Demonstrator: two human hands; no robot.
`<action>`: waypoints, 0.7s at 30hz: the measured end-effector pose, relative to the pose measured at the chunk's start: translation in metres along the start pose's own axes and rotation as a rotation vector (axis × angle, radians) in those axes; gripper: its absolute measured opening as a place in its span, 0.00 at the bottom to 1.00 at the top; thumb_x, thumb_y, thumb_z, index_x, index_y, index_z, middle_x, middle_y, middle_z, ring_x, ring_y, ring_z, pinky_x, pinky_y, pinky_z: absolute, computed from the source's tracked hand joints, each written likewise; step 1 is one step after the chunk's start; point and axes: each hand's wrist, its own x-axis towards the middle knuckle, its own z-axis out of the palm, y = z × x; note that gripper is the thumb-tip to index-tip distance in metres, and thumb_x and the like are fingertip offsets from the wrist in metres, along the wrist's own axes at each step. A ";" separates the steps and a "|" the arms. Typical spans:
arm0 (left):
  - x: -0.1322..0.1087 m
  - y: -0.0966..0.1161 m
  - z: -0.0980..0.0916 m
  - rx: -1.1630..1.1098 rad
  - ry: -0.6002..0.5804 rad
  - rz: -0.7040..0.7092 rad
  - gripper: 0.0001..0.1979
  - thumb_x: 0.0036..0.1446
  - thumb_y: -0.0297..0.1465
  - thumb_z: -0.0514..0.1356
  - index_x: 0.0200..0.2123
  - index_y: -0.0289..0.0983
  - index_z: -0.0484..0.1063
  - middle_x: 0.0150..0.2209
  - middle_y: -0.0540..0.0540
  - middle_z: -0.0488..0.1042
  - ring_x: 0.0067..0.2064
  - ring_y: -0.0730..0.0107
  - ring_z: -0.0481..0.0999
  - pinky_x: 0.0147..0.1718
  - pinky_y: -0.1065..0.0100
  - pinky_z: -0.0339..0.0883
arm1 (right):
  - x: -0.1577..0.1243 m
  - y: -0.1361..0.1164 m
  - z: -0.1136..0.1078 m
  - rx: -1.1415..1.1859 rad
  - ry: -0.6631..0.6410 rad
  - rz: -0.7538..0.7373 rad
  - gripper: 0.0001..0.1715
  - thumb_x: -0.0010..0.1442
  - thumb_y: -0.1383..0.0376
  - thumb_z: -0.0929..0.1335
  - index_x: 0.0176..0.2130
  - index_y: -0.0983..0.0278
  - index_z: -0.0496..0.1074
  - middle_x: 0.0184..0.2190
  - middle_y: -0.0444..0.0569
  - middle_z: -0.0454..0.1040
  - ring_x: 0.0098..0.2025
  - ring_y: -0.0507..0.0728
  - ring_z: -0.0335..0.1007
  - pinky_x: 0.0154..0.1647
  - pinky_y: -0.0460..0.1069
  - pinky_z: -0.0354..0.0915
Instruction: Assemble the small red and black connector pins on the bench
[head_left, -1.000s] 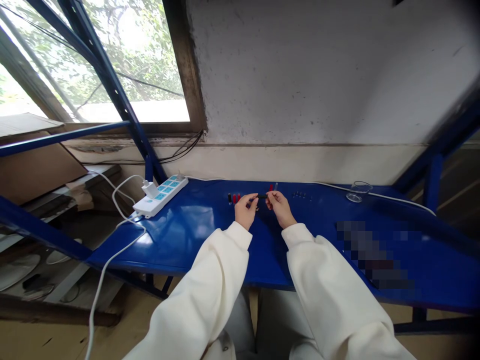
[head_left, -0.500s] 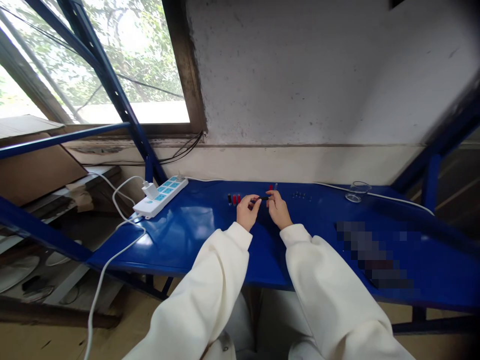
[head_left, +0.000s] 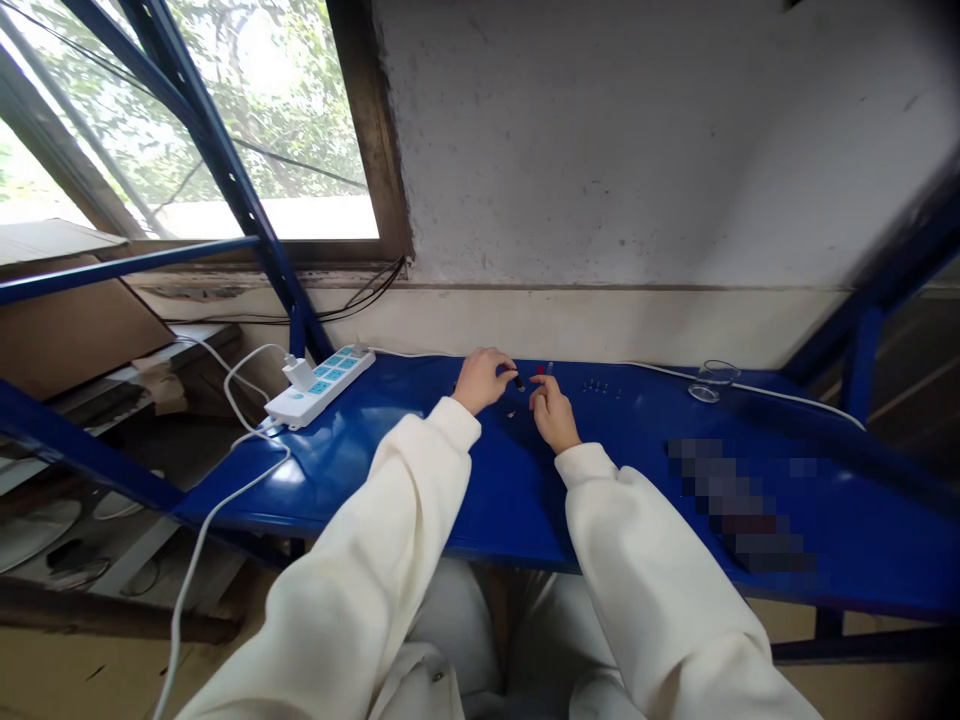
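Observation:
My left hand [head_left: 484, 380] is raised over the back of the blue table [head_left: 480, 480], its thumb and fingertips closed on a small black cylinder [head_left: 519, 382]. Just to the right, my right hand [head_left: 553, 414] hovers with its index finger and thumb apart, and nothing shows between them. A tiny light-coloured piece [head_left: 511, 414] lies on the tabletop below the cylinder. Beyond my right fingertips stand a small red piece [head_left: 541, 370] and a small clear piece [head_left: 550, 368]. My left hand mostly hides the row of small black and red cylinders.
Several tiny metal pieces [head_left: 597, 386] lie right of my right hand. A clear glass dish [head_left: 705, 392] sits farther right. A white power strip [head_left: 319, 388] with a plugged-in adapter is at the left, its white cable trailing off the table. A blurred dark patch [head_left: 739, 510] covers the right side.
My hands have come apart; both were on the black piece. My left hand has moved left and away from me with the cylinder. The tiny light piece now shows on the table.

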 end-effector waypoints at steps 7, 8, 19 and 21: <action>0.010 -0.025 -0.004 0.218 -0.155 -0.166 0.06 0.36 0.22 0.65 0.17 0.37 0.72 0.28 0.43 0.69 0.40 0.56 0.67 0.42 0.57 0.58 | 0.001 0.003 0.001 0.001 -0.041 0.011 0.21 0.52 0.69 0.55 0.46 0.64 0.62 0.28 0.47 0.72 0.31 0.54 0.67 0.37 0.48 0.60; 0.007 -0.027 -0.003 0.253 -0.172 -0.190 0.05 0.38 0.22 0.64 0.19 0.37 0.72 0.30 0.43 0.69 0.41 0.55 0.67 0.42 0.56 0.57 | 0.001 0.003 0.001 0.005 -0.044 0.009 0.21 0.52 0.69 0.55 0.45 0.64 0.63 0.28 0.47 0.72 0.30 0.54 0.67 0.37 0.48 0.60; 0.000 -0.027 -0.009 0.434 -0.308 -0.295 0.05 0.47 0.27 0.58 0.28 0.37 0.74 0.39 0.44 0.71 0.47 0.57 0.63 0.42 0.58 0.52 | 0.001 0.004 0.003 0.026 -0.024 -0.007 0.20 0.52 0.70 0.55 0.44 0.64 0.64 0.24 0.45 0.69 0.27 0.53 0.66 0.34 0.47 0.61; 0.001 -0.027 -0.009 0.433 -0.302 -0.293 0.05 0.47 0.27 0.58 0.28 0.37 0.74 0.39 0.43 0.71 0.47 0.57 0.64 0.42 0.58 0.52 | 0.001 0.005 0.003 0.024 -0.024 -0.005 0.20 0.52 0.70 0.55 0.44 0.64 0.64 0.23 0.45 0.69 0.27 0.53 0.66 0.34 0.47 0.61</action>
